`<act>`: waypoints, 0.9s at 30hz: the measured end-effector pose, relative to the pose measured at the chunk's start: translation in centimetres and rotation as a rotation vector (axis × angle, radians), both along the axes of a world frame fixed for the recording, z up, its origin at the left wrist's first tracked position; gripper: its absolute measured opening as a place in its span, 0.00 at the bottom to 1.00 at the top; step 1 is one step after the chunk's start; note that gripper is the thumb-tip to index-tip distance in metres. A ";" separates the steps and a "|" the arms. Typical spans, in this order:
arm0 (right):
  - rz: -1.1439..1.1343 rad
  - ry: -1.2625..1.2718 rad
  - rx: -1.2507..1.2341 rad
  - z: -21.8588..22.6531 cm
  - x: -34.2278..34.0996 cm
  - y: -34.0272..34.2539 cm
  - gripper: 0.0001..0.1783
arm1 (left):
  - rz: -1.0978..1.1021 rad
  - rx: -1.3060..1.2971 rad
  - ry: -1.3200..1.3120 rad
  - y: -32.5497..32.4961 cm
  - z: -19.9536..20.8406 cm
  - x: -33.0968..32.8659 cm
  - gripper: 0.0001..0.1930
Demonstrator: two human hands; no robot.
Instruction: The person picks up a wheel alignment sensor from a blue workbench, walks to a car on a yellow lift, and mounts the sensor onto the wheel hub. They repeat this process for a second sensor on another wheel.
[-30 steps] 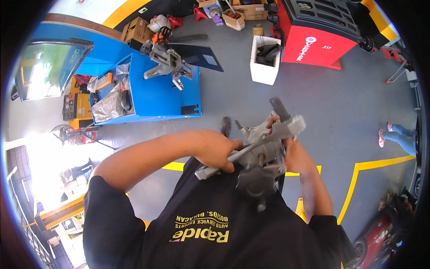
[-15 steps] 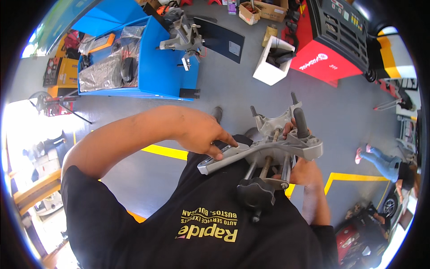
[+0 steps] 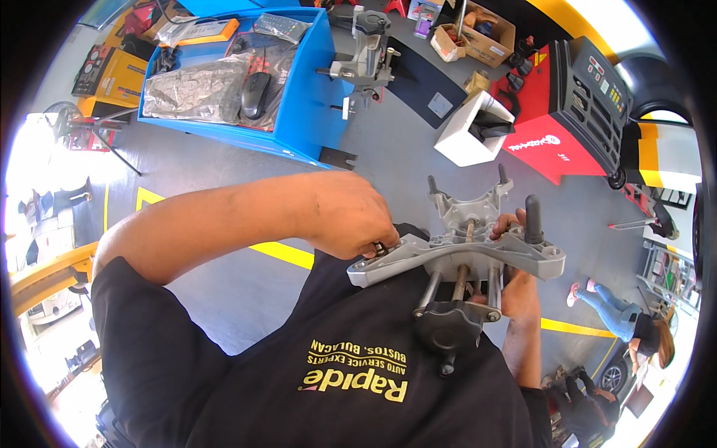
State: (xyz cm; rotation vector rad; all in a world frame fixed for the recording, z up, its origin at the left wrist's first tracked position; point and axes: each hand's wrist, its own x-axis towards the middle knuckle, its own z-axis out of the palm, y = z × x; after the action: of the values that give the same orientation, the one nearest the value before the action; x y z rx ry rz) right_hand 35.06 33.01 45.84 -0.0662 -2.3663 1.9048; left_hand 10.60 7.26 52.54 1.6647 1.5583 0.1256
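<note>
A grey metal wheel clamp (image 3: 441, 257), like those used for wheel alignment, is held up in front of my torso. It has a threaded spindle, two guide rods, a black star-shaped knob (image 3: 448, 325) at the near end and an upright black handle (image 3: 532, 220) at right. My right hand (image 3: 515, 291) grips it from behind and below, with fingertips showing beside the handle; the body hides much of that hand. At the clamp's left arm, my left hand (image 3: 355, 224) is closed, its fingertips pinching a small dark piece I cannot make out.
A blue cabinet (image 3: 299, 97) bearing a mouse (image 3: 256, 95) stands ahead left, with a second clamp (image 3: 366, 63) on its side. Ahead right are a white bin (image 3: 467, 142) and a red-and-black machine (image 3: 567, 134). Another person (image 3: 642, 328) is far right.
My left hand's index finger, stretched along the clamp's arm before, has curled into a pinch. The clamp has shifted slightly right in view, with my right hand still gripping it.
</note>
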 end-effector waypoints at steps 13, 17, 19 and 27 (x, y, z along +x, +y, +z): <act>-0.071 0.037 -0.074 -0.5 -1.2 -0.6 0.67 | 0.013 0.092 0.026 -0.9 -0.4 -0.8 0.08; -0.008 0.026 -0.004 -0.6 -0.8 -0.2 0.77 | -0.020 0.137 0.005 -0.6 -1.1 -0.6 0.08; 0.012 0.021 0.040 -0.6 -0.6 -0.1 0.82 | -0.042 0.134 0.020 -0.3 -1.1 -0.4 0.07; -0.108 0.012 -0.038 -0.7 0.4 -0.8 0.81 | -0.030 -0.011 0.077 0.7 0.1 0.1 0.13</act>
State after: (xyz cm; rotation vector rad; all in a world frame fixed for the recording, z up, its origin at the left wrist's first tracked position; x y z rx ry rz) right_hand 35.49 32.24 45.11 -0.1810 -2.2698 1.8948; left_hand 10.67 7.94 52.65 1.7011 1.5868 0.0375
